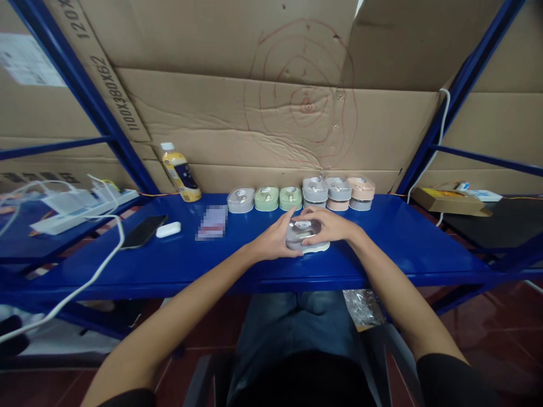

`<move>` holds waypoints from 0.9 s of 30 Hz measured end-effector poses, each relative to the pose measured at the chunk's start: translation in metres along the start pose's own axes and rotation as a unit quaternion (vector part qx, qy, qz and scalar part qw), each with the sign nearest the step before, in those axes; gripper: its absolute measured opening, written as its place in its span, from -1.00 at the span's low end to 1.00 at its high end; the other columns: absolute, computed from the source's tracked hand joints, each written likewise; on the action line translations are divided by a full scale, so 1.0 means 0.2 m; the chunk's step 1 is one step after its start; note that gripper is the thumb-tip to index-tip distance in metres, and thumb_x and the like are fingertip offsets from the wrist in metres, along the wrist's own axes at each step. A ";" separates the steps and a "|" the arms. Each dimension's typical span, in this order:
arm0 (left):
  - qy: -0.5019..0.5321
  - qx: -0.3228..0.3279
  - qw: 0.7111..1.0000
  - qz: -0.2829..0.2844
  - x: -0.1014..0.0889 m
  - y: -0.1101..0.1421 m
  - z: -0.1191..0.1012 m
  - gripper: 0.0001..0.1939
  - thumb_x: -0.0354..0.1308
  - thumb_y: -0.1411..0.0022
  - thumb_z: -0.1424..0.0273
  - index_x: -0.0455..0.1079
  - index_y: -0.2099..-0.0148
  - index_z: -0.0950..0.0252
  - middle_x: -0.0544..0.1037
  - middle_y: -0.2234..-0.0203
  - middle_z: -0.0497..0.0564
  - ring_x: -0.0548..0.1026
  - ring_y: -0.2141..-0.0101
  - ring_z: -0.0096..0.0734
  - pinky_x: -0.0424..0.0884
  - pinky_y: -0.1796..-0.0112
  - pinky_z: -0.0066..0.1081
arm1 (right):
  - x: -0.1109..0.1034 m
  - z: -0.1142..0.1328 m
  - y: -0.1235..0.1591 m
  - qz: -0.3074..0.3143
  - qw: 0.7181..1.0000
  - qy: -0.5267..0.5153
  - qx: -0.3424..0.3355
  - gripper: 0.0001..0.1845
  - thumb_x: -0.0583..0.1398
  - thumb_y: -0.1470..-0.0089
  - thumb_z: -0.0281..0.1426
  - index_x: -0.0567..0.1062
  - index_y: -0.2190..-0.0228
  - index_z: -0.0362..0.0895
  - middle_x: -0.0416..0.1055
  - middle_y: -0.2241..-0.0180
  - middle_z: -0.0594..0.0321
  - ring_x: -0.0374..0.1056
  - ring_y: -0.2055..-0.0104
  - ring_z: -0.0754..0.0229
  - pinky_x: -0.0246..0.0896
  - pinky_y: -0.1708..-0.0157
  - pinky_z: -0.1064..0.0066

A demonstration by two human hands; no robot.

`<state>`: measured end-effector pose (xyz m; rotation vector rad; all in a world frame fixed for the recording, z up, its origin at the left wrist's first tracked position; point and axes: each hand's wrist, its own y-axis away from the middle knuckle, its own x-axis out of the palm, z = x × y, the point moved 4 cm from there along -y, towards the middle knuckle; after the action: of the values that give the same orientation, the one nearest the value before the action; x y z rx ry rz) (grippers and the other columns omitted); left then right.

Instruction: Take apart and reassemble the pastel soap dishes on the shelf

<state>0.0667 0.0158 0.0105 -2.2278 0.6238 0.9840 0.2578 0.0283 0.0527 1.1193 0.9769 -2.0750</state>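
Note:
Near the front edge of the blue table, both my hands are around a small plastic box with a clear lid. My left hand grips its left side, thumb toward the back and fingers along the front. From the right and above, my right hand curls its fingers over the lid. A white wavy-edged part shows at the box's lower right; I cannot tell whether it is joined on. Behind stand similar boxes: a greyish one, two green ones, and stacks in grey and peach.
Left on the blue table are a yellow drink bottle, a blurred-out packet, a white earphone case and a black phone. A white cable hangs at left. Cardboard walls the back; blue posts flank it.

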 end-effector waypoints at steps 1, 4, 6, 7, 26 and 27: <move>0.001 0.000 1.000 0.003 0.00 0.00 0.00 0.42 0.51 0.01 0.06 -0.40 -0.59 0.20 -0.07 -0.52 0.36 0.02 -0.47 0.32 0.11 -0.39 0.20 | 0.00 0.00 0.00 0.004 1.000 0.006 0.001 -0.19 0.46 0.03 -0.02 0.53 -0.22 -0.01 0.45 -0.04 0.07 0.41 -0.05 -0.08 0.32 -0.13 0.03; 0.000 -0.003 1.000 0.007 0.00 0.00 -0.01 0.41 0.51 0.00 0.07 -0.39 -0.59 0.21 -0.05 -0.51 0.36 0.04 -0.46 0.29 0.12 -0.39 0.19 | 0.01 0.01 0.00 0.009 1.000 0.006 0.008 -0.20 0.45 0.01 -0.04 0.53 -0.23 -0.02 0.46 -0.03 0.06 0.41 -0.04 -0.09 0.33 -0.13 0.01; -0.003 -0.008 1.000 0.002 -0.01 0.01 -0.01 0.38 0.50 -0.02 0.10 -0.37 -0.59 0.20 -0.02 -0.51 0.36 0.08 -0.45 0.29 0.14 -0.38 0.19 | 0.01 0.00 0.00 0.003 1.000 -0.007 0.006 -0.19 0.45 0.00 -0.04 0.51 -0.24 -0.02 0.46 -0.04 0.06 0.43 -0.05 -0.08 0.33 -0.14 0.01; -0.005 -0.010 1.000 -0.002 -0.01 0.01 -0.01 0.37 0.49 -0.02 0.11 -0.36 -0.59 0.20 -0.01 -0.50 0.35 0.10 -0.45 0.29 0.15 -0.38 0.18 | 0.01 0.00 0.01 -0.001 1.000 -0.017 0.004 -0.18 0.45 0.00 -0.04 0.50 -0.24 -0.02 0.47 -0.05 0.05 0.43 -0.06 -0.08 0.34 -0.15 0.01; -0.082 0.037 0.996 -0.003 -0.03 0.03 -0.06 0.15 0.37 -0.10 0.25 -0.18 -0.57 0.22 0.15 -0.44 0.32 0.25 -0.37 0.29 0.23 -0.32 0.19 | -0.03 0.04 0.04 -0.054 0.998 0.007 0.032 -0.11 0.52 0.15 0.00 0.52 -0.18 -0.04 0.50 0.04 0.09 0.45 0.00 -0.07 0.36 -0.06 0.09; -0.080 0.035 0.996 -0.002 -0.03 0.03 -0.06 0.15 0.37 -0.09 0.25 -0.18 -0.57 0.22 0.14 -0.44 0.32 0.24 -0.37 0.29 0.22 -0.32 0.19 | -0.03 0.04 0.04 -0.053 0.998 0.009 0.031 -0.12 0.51 0.14 0.00 0.52 -0.18 -0.03 0.51 0.04 0.09 0.45 -0.01 -0.08 0.36 -0.06 0.09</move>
<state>0.0654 0.0047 0.0197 -2.0646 0.5721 1.1075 0.2619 0.0179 0.0588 1.1420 1.0074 -2.1962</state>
